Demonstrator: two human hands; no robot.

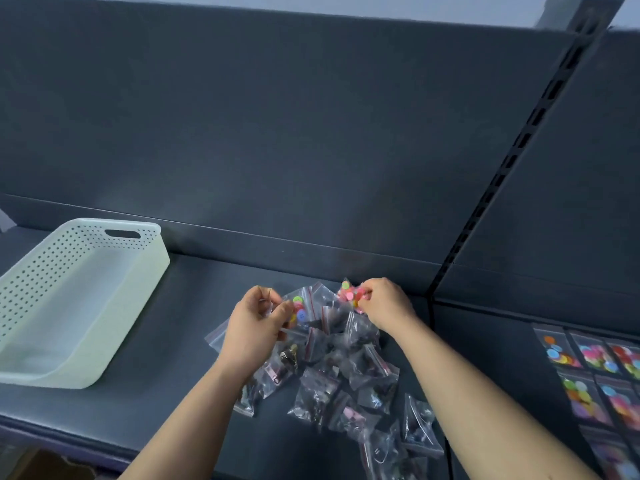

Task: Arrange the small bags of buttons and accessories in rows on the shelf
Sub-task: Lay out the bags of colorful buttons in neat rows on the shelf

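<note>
Pinching a mixed-button bag [300, 308] in my left hand [254, 323] and a pink-button bag [349, 293] in my right hand [384, 303], I am risking slick plastic slipping onto the pile [346, 372] below my fingers.

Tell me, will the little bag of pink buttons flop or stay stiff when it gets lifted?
Probably floppy: the bag of pink buttons is thin clear plastic, crinkled where the right hand pinches it. The loose buttons would likely slide and bunch at the low end. It looks light, since fingertips alone seem to hold it.
</note>
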